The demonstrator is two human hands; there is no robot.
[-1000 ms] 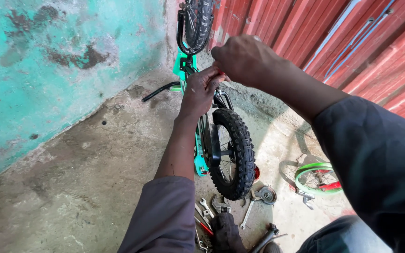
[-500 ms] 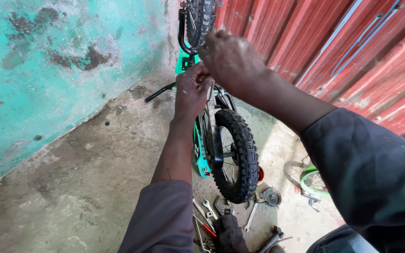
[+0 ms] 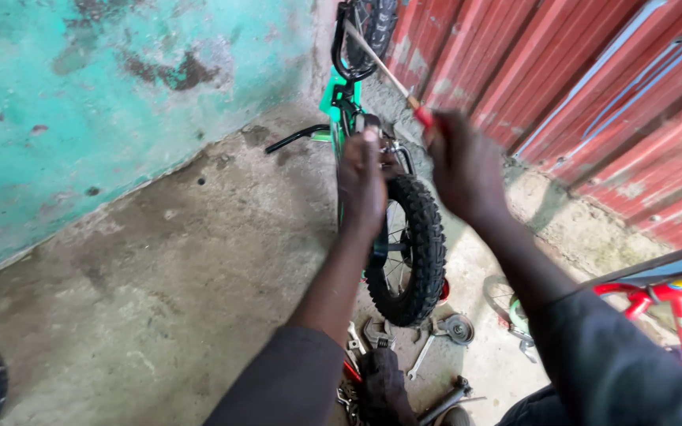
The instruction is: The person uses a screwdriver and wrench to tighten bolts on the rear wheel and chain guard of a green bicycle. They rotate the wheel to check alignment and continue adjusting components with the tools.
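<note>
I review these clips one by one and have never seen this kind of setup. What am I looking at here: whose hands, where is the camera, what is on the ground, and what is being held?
There is no machine here. The single view comes from a camera worn on a person's head, looking down at their own two bare hands. The left hand rests on a small green bicycle standing upside down on the concrete floor, just above its knobby black wheel. The right hand grips a long screwdriver with a red handle, its shaft pointing up towards the bicycle's other wheel. Wrenches and other loose tools lie on the floor below the wheel. A red bicycle frame shows at the right edge.
</note>
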